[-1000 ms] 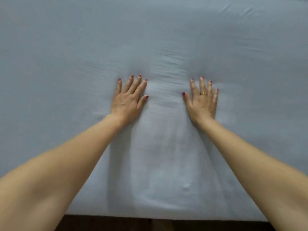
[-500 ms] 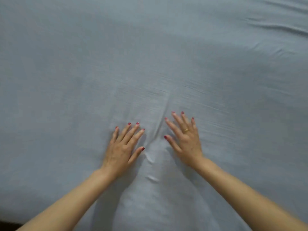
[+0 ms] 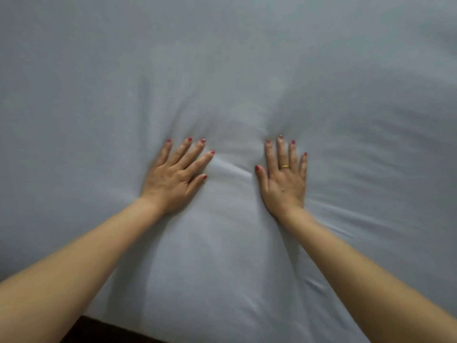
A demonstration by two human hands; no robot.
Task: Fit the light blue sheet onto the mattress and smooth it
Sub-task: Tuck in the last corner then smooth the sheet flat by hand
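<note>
one head-worn view looks forward and down, close over the light blue sheet (image 3: 227,70) and both forearms.

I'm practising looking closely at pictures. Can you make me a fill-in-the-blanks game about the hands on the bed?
1. Both hands lie flat, palms down, on the light blue ____.
2. The gold ring is on the ____ hand.
3. The left hand and the right hand have fingernails painted ____.
4. A small raised wrinkle in the cloth sits ____ the two hands.

Missing words: sheet; right; red; between
</note>
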